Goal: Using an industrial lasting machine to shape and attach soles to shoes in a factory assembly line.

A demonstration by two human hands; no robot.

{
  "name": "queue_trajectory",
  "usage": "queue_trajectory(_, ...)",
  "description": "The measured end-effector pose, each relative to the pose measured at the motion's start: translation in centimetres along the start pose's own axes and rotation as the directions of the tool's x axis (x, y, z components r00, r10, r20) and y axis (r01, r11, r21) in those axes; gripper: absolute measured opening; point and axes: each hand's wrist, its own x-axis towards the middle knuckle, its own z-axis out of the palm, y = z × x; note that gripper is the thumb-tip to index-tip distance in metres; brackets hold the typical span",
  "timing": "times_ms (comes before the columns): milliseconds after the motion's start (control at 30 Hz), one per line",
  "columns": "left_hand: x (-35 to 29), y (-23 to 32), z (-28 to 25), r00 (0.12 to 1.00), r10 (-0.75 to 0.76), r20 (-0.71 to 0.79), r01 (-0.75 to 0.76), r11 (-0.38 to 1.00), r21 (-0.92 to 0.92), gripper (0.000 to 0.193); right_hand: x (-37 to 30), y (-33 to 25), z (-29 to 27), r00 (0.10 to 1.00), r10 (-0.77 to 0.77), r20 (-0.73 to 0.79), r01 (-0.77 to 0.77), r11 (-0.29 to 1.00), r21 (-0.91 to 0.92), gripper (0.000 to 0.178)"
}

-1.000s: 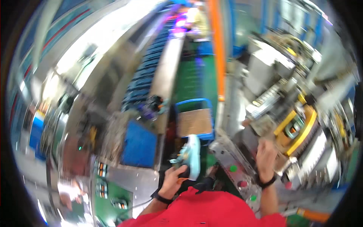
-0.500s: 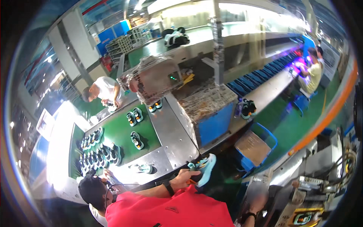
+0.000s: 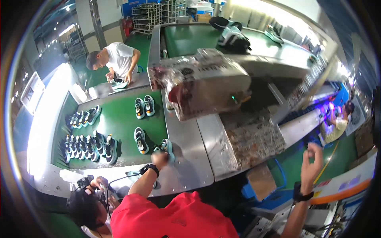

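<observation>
At the near edge of the green belt, my left hand [image 3: 160, 158] is closed on a light-blue sports shoe [image 3: 168, 147]; the fingers are smeared by motion. That shoe is at the border between the belt and the metal plate. Just left of it, a single dark and light-blue shoe [image 3: 140, 141] stands on the belt, with a pair of shoes [image 3: 144, 106] farther back. Another pale shoe [image 3: 133, 173] lies partly behind my left forearm. Off to the right, my right hand [image 3: 311, 160] is raised in the air, holding nothing, its fingers apart and slightly bent.
Rows of shoes [image 3: 89, 147] stand on the belt's left side. One person [image 3: 117, 59] handles a shoe across the belt; another [image 3: 89, 202] sits close by my left arm. A plastic-wrapped machine [image 3: 210, 87] rises beyond the metal plate [image 3: 190, 162]. A blue chair [image 3: 260, 184] stands at right.
My left hand has carried the shoe leftward from beyond the table's edge to the belt. My right hand has risen from low at the right. The view has turned leftward.
</observation>
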Motion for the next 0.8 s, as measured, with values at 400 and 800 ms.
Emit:
queue_trajectory(400,13.7,-1.1,-1.1,0.925,0.306,-0.226,-0.118,0.796,0.594,0.068,31.2,-21.9,22.9,0.511,-0.774,0.375,0.827,0.561,0.030,0.071)
queue_trajectory(800,15.3,-3.5,-7.3,0.831,0.474,-0.293,-0.198,0.742,0.640,0.066,33.8,-23.0,31.1,0.428,-0.882,0.198,0.883,0.455,0.117,0.030)
